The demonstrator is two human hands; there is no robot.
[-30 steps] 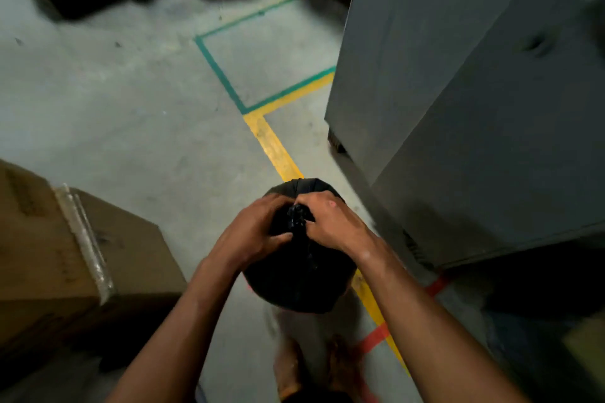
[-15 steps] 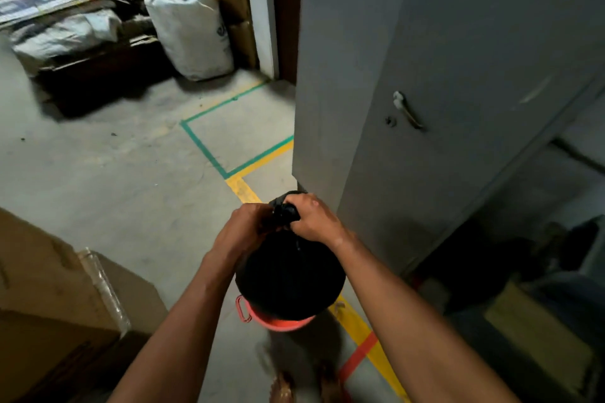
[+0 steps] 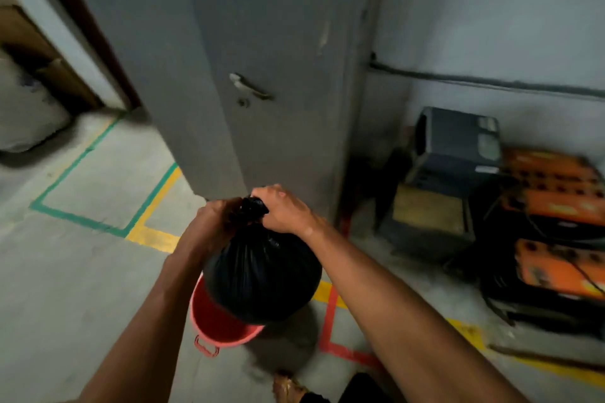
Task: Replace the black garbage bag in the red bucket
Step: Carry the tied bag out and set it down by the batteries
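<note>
A full black garbage bag (image 3: pixel 262 275) hangs in the air, its bunched neck gripped from both sides by my left hand (image 3: pixel 212 219) and my right hand (image 3: pixel 284 209). Below it on the concrete floor stands the red bucket (image 3: pixel 216 321) with a small side handle; the bag covers most of its opening. The bag's bottom is above the bucket's rim level, and the visible part of the bucket's inside looks bare red.
A grey metal cabinet (image 3: pixel 255 75) with a door handle stands straight ahead. Dark equipment (image 3: pixel 451 167) and orange boxes (image 3: pixel 556 206) are stacked at the right by the wall. Green, yellow and red tape lines mark the floor. A white sack (image 3: pixel 23 114) lies far left.
The bag has risen out of the bucket, and more of the red bucket shows beneath it. My view has swung up and to the right, bringing the wall and orange boxes into sight.
</note>
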